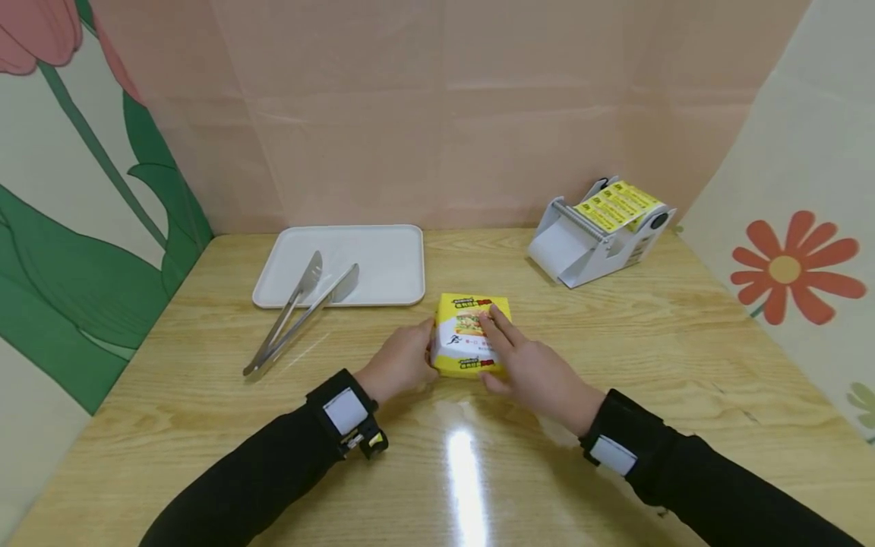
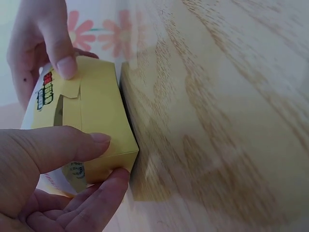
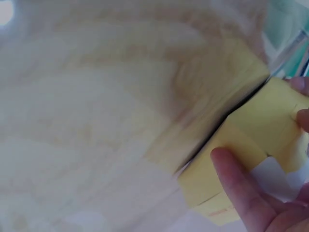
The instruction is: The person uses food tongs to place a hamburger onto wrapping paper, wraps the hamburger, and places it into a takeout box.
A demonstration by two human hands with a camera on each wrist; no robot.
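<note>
A yellow and white burger box [image 1: 461, 334] with a burger picture on its lid sits on the wooden table [image 1: 383, 471]. At its left side my left hand [image 1: 399, 361] grips the corner, thumb on the front face and fingers curled beneath the side. My right hand [image 1: 536, 372] holds the right part, with fingers laid over the lid and the thumb at the front. Close up in the left wrist view, a small slot shows beside the front tab of the box [image 2: 104, 104]. The right wrist view catches one fingertip against the yellow cardboard [image 3: 203, 176].
Behind the box to the left lies a white tray [image 1: 386, 266], with metal tongs [image 1: 294, 319] resting partly over its front edge. A white label dispenser [image 1: 588, 243] carrying a roll of yellow stickers [image 1: 618, 205] stands at the back right. A pinkish backdrop [image 1: 437, 114] closes the far side.
</note>
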